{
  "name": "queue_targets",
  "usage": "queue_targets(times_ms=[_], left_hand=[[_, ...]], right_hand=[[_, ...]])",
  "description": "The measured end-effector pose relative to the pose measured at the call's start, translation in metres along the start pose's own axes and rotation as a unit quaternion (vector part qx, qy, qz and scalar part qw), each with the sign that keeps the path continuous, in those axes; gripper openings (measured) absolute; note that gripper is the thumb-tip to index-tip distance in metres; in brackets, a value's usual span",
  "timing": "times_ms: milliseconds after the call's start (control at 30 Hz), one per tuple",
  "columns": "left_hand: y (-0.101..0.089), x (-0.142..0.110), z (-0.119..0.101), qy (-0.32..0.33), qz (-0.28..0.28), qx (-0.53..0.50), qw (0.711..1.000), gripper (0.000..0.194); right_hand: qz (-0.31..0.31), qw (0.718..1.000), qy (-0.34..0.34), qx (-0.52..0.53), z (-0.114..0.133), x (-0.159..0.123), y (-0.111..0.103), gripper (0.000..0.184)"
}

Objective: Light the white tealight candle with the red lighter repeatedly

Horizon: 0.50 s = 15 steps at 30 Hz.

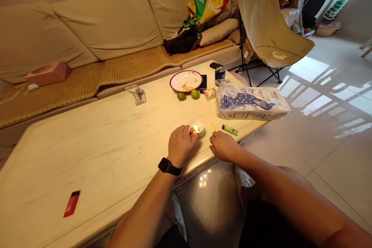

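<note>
Far to the left of our left hand [181, 145], a red lighter [71, 204] lies flat on the pale table [116, 151], with a long stretch of table top between them. Up and to the left of that hand stands a clear holder [136, 95]. Our left hand is closed and pinches a small lit lighter [192, 131]. A little flame [197, 126] burns at its tip, right at a small white candle [199, 130], which sits on the table just past our fingers. Farther up from the candle are two green limes [188, 95] and a plate with crumbs [186, 81]. Between our hands lies a tiny yellow stick [213, 126]. Our right hand [223, 146] lies low and loose, with its fingers open, and holds nothing. Just past it is a green lighter [230, 130], and up and to the right is a big blue and white pack [251, 103]. The near table edge runs right below both hands, so we have little room toward us.
</note>
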<state>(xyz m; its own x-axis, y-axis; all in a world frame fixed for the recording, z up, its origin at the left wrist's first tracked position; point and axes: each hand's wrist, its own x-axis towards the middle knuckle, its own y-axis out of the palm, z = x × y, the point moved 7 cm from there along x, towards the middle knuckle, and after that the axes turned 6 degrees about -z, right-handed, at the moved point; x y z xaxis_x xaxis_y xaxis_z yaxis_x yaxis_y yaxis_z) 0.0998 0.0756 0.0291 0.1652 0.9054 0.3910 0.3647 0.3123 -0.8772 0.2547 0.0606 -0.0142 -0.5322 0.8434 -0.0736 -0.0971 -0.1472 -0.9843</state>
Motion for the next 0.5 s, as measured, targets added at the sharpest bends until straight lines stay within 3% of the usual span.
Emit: queue_targets(times_ms=[300, 400, 500], left_hand=[[-0.002, -0.001, 0.002, -0.010, -0.023, -0.052, 0.998, 0.014], [-0.006, -0.003, 0.015, -0.086, -0.046, -0.133, 0.986, 0.019], [-0.008, -0.006, 0.035, -0.188, -0.078, -0.259, 0.944, 0.026]], right_hand=[[0.011, 1.000, 0.008, 0.012, 0.000, 0.000, -0.001, 0.029], [0.001, 1.000, 0.005, 0.010, -0.001, 0.000, -0.001, 0.028], [-0.004, 1.000, -0.001, 0.006, -0.001, 0.000, 0.001, 0.029]])
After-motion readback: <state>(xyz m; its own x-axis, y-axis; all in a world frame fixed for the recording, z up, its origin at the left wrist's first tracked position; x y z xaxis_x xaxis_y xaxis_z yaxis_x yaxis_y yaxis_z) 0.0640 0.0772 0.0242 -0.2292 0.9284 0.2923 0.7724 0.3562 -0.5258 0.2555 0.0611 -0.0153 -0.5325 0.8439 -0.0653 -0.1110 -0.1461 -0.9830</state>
